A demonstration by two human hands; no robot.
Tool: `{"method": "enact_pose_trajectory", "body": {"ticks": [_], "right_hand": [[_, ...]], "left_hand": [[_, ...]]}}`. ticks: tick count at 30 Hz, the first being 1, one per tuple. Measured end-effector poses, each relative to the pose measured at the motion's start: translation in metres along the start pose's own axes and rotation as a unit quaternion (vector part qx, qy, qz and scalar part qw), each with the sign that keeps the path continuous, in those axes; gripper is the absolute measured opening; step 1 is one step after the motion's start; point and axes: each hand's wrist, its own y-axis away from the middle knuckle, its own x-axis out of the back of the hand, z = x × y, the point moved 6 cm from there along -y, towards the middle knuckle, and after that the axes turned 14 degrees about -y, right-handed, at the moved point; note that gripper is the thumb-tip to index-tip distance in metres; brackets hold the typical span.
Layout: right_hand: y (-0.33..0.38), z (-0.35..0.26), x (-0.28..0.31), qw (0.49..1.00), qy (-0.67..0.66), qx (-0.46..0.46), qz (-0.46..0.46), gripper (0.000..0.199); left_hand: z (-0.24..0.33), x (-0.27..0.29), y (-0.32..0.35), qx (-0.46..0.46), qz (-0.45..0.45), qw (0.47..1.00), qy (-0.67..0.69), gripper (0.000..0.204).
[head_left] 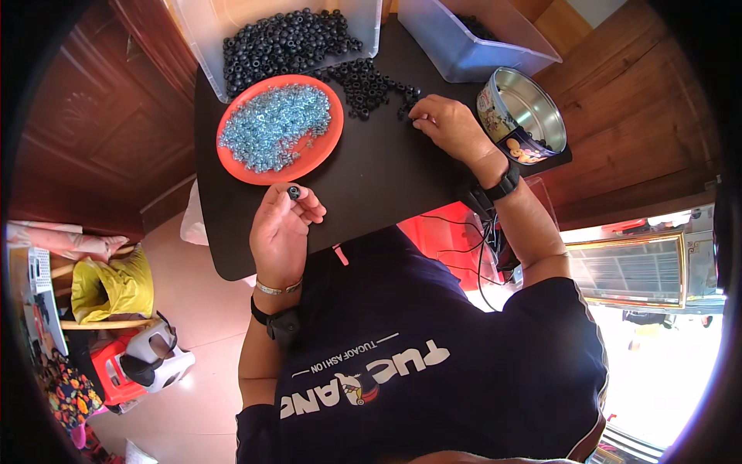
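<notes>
My left hand (280,236), palm up at the table's near left edge, pinches a black bead (294,192) between thumb and fingers. A pale spot shows in the middle of that bead. Just beyond this hand sits an orange-red plate (315,160) heaped with small clear-blue beads (270,124). My right hand (452,127) is over the far right of the table, fingers curled and pressed together beside the loose black beads (367,87). Whatever its fingertips hold, if anything, is hidden.
A clear plastic bin (371,27) lies behind the plate, with black beads (290,46) spilling from it. Another translucent bin (464,58) stands far right. Near my right wrist is a round metal tin (533,104) with a few dark beads inside. Cables (485,247) hang below the dark table (371,174).
</notes>
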Motion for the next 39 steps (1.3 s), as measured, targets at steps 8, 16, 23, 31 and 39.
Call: {"method": "enact_pose_trajectory", "body": {"ticks": [8, 16, 23, 31, 39], "right_hand": [[-0.020, -0.063, -0.015, 0.859, -0.491, -0.094, -0.110, 0.015], [-0.036, -0.125, -0.032, 0.792, -0.584, -0.019, -0.178, 0.015], [-0.042, -0.145, -0.034, 0.800, -0.564, 0.086, -0.188, 0.015], [-0.040, -0.160, -0.033, 0.807, -0.546, 0.098, -0.204, 0.016], [-0.037, -0.165, -0.035, 0.837, -0.488, 0.146, -0.198, 0.016]], "left_hand": [[0.012, -0.014, 0.000, -0.003, -0.019, 1.000, -0.013, 0.025], [0.033, -0.025, 0.001, -0.034, -0.052, 0.998, -0.030, 0.025], [0.036, -0.025, 0.003, -0.041, -0.037, 0.998, -0.015, 0.030], [0.035, -0.030, 0.005, -0.049, -0.067, 0.997, 0.002, 0.027], [0.033, -0.029, 0.004, -0.030, -0.041, 0.999, 0.005, 0.029]]}}
